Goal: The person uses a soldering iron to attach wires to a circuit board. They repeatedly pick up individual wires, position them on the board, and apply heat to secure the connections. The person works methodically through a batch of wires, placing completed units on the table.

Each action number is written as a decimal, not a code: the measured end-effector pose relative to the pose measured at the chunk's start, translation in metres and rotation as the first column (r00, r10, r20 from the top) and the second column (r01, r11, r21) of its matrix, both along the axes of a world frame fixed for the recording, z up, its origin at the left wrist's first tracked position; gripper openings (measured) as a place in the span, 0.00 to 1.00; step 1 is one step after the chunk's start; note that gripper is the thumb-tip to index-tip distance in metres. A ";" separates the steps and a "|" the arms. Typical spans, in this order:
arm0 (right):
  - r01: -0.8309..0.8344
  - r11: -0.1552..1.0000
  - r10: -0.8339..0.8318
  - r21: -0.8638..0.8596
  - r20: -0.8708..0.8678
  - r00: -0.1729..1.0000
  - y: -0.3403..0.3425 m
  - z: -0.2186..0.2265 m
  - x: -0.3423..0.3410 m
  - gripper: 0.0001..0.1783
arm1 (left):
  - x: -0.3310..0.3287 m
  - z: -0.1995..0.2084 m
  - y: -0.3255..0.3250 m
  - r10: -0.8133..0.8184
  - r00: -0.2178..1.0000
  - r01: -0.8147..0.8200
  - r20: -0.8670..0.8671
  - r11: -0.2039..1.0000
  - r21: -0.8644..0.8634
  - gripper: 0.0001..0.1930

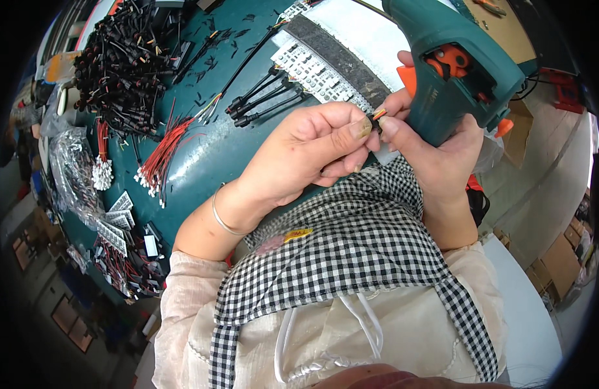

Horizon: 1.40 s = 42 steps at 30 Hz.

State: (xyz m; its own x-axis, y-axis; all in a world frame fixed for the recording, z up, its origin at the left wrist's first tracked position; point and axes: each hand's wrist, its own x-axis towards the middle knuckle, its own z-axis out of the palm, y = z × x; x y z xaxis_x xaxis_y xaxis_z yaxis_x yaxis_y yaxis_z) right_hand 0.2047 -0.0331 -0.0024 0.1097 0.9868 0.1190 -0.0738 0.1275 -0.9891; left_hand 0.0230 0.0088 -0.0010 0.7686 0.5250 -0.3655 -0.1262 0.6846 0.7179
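Note:
My left hand [306,155] pinches the end of a thin cable with red and yellow wire tips [377,117] between thumb and forefinger. My right hand [435,152] meets it from the right, its fingertips on the same wire end, while its palm grips the handle of a teal power tool with orange trigger and orange parts [452,61]. Both hands work just above the edge of a dark teal table [208,162], over a black-and-white checked apron. A thin metal bangle sits on my left wrist.
Three black connector cables [263,97] lie beside a strip of white parts [315,71]. A bundle of red wires [160,159] and a heap of black cables [121,61] lie at the left. Clear plastic bags and small white parts crowd the table's left edge.

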 end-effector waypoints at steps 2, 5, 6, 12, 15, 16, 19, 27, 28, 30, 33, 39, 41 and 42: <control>0.017 1.000 -0.017 -0.001 -0.014 1.000 0.000 -0.003 0.000 0.29 | 0.001 0.000 0.000 -0.004 1.000 0.004 -0.026 1.000 0.019 0.17; 0.012 1.000 -0.011 -0.024 0.058 0.998 0.000 -0.001 0.001 0.30 | 0.000 0.000 0.000 0.029 0.999 -0.030 -0.020 0.997 -0.064 0.16; 0.013 1.000 -0.012 -0.028 0.045 0.999 0.000 0.000 0.001 0.30 | 0.000 0.000 0.000 0.017 1.000 -0.018 -0.008 0.997 -0.079 0.16; -0.006 0.997 0.003 -0.073 -0.036 0.999 0.000 0.001 0.002 0.31 | -0.004 0.001 0.004 -0.070 0.996 0.081 0.058 0.976 -0.203 0.16; -0.030 0.998 0.028 -0.049 -0.049 0.998 0.001 0.000 0.003 0.31 | -0.004 0.001 0.007 -0.089 0.992 0.112 0.094 0.957 -0.269 0.17; -0.034 0.999 0.032 -0.041 -0.057 0.998 0.001 0.000 0.003 0.31 | -0.003 0.000 0.007 -0.081 0.991 0.106 0.107 0.960 -0.259 0.17; -0.049 0.999 0.047 -0.020 -0.074 0.996 0.002 -0.005 0.005 0.31 | 0.000 -0.005 0.000 0.011 0.996 0.008 0.094 0.979 -0.205 0.17; -0.030 0.999 0.031 0.041 -0.008 0.999 0.006 -0.006 0.004 0.31 | 0.004 -0.013 -0.007 0.064 0.998 -0.063 0.003 0.977 0.206 0.11; -0.032 0.999 0.032 0.018 0.001 0.999 0.005 -0.006 0.005 0.31 | 0.004 -0.014 -0.007 0.085 0.996 -0.076 -0.018 0.956 0.284 0.12; -0.025 1.000 0.025 -0.015 -0.003 1.000 0.004 -0.007 0.006 0.30 | 0.006 -0.018 -0.008 0.133 0.990 -0.095 -0.056 0.895 0.435 0.15; -0.011 1.000 0.011 -0.017 -0.013 1.000 0.004 -0.012 0.005 0.30 | 0.002 -0.008 -0.006 0.059 0.996 -0.045 -0.066 0.981 0.188 0.18; -0.024 1.000 0.023 -0.009 -0.047 0.999 0.006 -0.012 0.005 0.29 | -0.001 -0.008 -0.001 -0.051 0.998 0.049 0.023 0.997 0.056 0.19; -0.024 1.000 0.023 -0.018 -0.040 0.999 0.006 -0.012 0.005 0.29 | 0.000 -0.010 -0.002 -0.032 0.997 0.030 0.067 0.999 0.041 0.19; -0.021 1.000 0.020 -0.016 -0.041 0.999 0.006 -0.012 0.005 0.29 | 0.000 -0.011 -0.002 -0.023 0.996 0.020 0.089 0.999 0.034 0.19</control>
